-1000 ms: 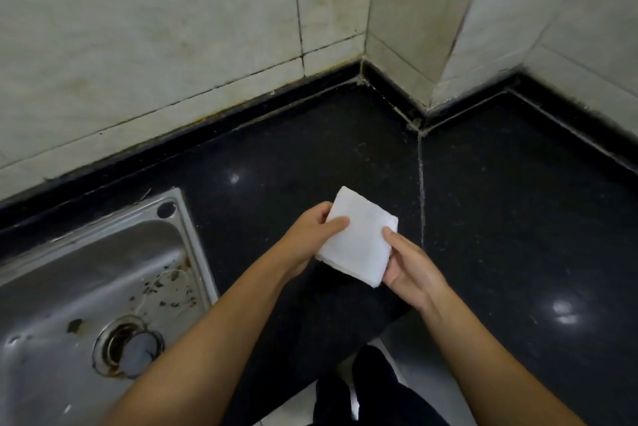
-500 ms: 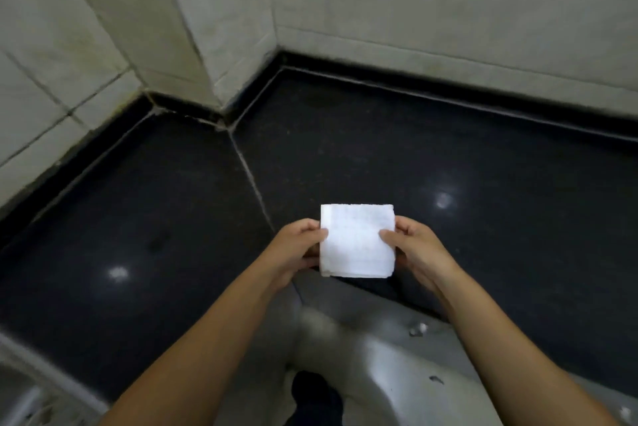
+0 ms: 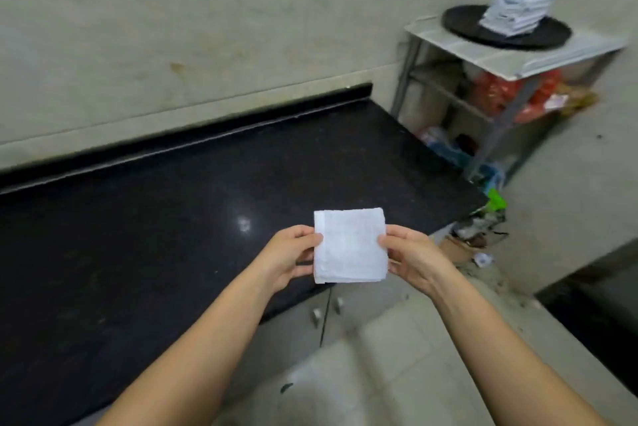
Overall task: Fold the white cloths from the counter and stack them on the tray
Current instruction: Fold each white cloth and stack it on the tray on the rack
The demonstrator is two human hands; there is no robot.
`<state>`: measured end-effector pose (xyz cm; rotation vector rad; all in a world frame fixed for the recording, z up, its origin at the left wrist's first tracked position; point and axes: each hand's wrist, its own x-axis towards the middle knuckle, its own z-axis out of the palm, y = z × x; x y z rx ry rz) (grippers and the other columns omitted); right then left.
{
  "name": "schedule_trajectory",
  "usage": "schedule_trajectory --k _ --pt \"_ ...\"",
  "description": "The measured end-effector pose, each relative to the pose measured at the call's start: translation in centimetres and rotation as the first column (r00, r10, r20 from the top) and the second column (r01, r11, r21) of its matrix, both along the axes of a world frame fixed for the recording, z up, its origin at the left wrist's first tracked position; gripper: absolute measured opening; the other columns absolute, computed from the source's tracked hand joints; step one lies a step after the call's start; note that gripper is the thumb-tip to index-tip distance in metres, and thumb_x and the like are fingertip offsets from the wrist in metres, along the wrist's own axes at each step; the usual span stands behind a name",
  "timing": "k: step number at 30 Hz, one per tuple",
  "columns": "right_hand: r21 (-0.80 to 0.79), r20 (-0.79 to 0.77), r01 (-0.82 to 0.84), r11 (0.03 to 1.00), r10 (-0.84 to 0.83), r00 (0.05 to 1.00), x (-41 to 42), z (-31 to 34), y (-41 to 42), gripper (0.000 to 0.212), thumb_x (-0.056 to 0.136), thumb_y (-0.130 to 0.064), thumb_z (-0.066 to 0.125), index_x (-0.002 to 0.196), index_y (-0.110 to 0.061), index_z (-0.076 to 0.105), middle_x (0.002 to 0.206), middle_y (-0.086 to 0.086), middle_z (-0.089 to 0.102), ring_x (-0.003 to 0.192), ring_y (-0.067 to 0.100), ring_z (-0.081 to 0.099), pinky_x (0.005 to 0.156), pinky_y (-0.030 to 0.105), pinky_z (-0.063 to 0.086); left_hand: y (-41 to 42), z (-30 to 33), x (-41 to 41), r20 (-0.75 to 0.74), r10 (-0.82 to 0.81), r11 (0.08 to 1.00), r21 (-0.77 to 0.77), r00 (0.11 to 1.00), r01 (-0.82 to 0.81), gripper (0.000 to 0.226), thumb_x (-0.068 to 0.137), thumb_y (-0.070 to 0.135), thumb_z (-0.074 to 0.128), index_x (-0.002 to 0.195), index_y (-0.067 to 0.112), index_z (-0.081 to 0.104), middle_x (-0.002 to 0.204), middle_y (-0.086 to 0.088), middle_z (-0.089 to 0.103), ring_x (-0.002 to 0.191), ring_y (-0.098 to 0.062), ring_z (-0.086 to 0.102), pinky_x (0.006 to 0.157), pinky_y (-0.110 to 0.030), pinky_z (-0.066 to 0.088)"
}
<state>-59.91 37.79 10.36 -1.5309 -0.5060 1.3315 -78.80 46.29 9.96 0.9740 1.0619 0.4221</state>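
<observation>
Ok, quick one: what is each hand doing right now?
Left hand: pinching the left edge of the folded square white cloth.
Right hand: pinching the same cloth's right edge.

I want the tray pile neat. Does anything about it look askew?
Yes. The stack of folded cloths on the black tray leans, its top pieces crumpled and jutting unevenly. The folded cloth held by both hands looks square.

**Bench and shelf**

The black speckled bench (image 3: pixel 172 218) runs along the tiled wall. Beyond its far right end stands a metal shelf (image 3: pixel 511 60); its pale top carries a round dark tray (image 3: pixel 462 23) holding a stack of folded white cloths (image 3: pixel 514 8).
</observation>
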Motion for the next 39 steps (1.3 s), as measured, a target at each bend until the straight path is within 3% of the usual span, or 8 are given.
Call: schedule_trajectory --k 3,8,14,18,24,30,36,39 --pt "0.037 0.012 0.132 0.991 -0.132 0.991 7.3 1.2 -2.1 0.024 0.091 0.001 0.048 0.09 -0.015 0.067 0.075 -0.002 0.07 0.065 0.012 0.059 0.052 0.017 0.048 0.6 1.2 8.7 0.011 -0.143 0.989 0.028 0.99 0.143 0.009 0.093 0.009 0.052 0.088 0.014 0.058 0.086 -0.003 0.067 0.078 -0.017 0.062 0.088 -0.042 0.052" --pt "0.08 -0.021 0.296 0.952 -0.295 0.955 17.2 2.9 -2.8 0.022 0.092 0.001 0.049 0.093 -0.013 0.066 0.077 0.001 0.068 0.057 0.008 0.064 0.049 0.016 0.049 2.6 2.7 20.1 0.037 -0.303 0.952 0.062 0.952 0.3 0.015 0.093 0.008 0.053 0.081 0.017 0.057 0.083 -0.001 0.065 0.075 -0.015 0.061 0.083 -0.039 0.053" --pt "0.155 0.091 0.287 0.945 -0.303 0.949 30.0 5.5 2.9 0.02 0.092 -0.004 0.052 0.096 -0.016 0.067 0.087 0.001 0.068 0.075 0.013 0.062 0.057 0.022 0.051 8.9 5.8 32.9 0.096 -0.347 0.929 0.172 0.933 0.327 0.006 0.092 0.008 0.056 0.088 0.011 0.059 0.087 -0.004 0.068 0.081 -0.017 0.064 0.075 -0.036 0.057" --pt "0.22 0.124 0.269 0.938 -0.3 0.946 38.3 9.1 8.9 0.02 0.091 -0.003 0.053 0.095 -0.015 0.068 0.084 -0.001 0.069 0.071 0.01 0.063 0.053 0.018 0.051 14.5 8.9 41.2 0.108 -0.341 0.921 0.24 0.934 0.308 0.008 0.091 0.01 0.057 0.085 0.012 0.056 0.094 -0.008 0.066 0.087 -0.019 0.061 0.074 -0.034 0.058" --pt "0.299 0.321 0.199 0.933 -0.295 0.9 48.8 14.9 16.9 0.019 0.091 -0.004 0.055 0.101 -0.014 0.067 0.084 0.001 0.07 0.067 0.012 0.063 0.058 0.023 0.05 20.7 14.5 51.5 0.131 -0.285 0.906 0.361 0.949 0.222 0.013 0.093 0.009 0.055 0.08 0.011 0.055 0.088 -0.01 0.063 0.073 -0.016 0.06 0.056 -0.027 0.058" --pt "0.377 0.46 0.043 0.925 -0.228 0.858 59.5 20.3 27.6 0.025 0.09 -0.004 0.057 0.114 -0.006 0.063 0.098 0.007 0.068 0.083 0.018 0.064 0.073 0.03 0.051 27.6 19.2 60.6 0.238 -0.107 0.89 0.456 0.965 -0.014 0.012 0.094 0.01 0.055 0.082 0.01 0.055 0.078 -0.007 0.063 0.067 -0.015 0.062 0.049 -0.021 0.054" --pt "0.386 0.508 -0.108 0.916 -0.114 0.854 69.1 24.4 38.3 0.013 0.091 0.0 0.054 0.09 -0.01 0.063 0.076 0.0 0.06 0.049 0.0 0.059 0.045 0.013 0.046 34.8 22.3 69.8 0.303 0.123 0.875 0.417 0.945 -0.247 0.009 0.092 0.007 0.056 0.086 0.007 0.049 0.074 -0.007 0.055 0.061 -0.015 0.055 0.045 -0.018 0.052" --pt "0.327 0.549 -0.202 0.923 -0.011 0.836 72.1 23.7 42.4 0.02 0.091 0.001 0.053 0.108 -0.002 0.064 0.075 0.001 0.06 0.039 -0.005 0.056 0.038 0.01 0.041 36.9 22.1 72.4 0.267 0.229 0.864 0.387 0.936 -0.322 0.019 0.092 0.004 0.055 0.074 0.008 0.05 0.071 -0.007 0.054 0.06 -0.015 0.055 0.045 -0.018 0.053"
